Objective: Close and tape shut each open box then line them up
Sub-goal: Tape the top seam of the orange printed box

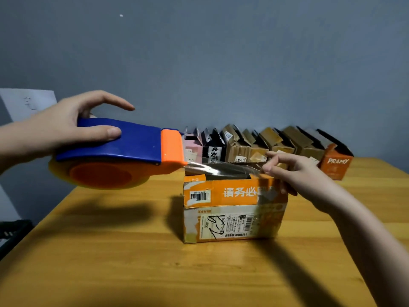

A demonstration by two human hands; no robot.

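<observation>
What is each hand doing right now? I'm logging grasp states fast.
Left hand: holds the tape dispenser.
Right hand: fingers pinch the clear tape end at the orange box.

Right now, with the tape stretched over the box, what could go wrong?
1. The clear tape hangs in the air between the dispenser and the right hand; slack could make it fold and stick to itself.
2. The orange box shows a dark gap on top, so tape may seal over unclosed flaps.
3. Nothing steadies the box; pulling may drag it.
</observation>
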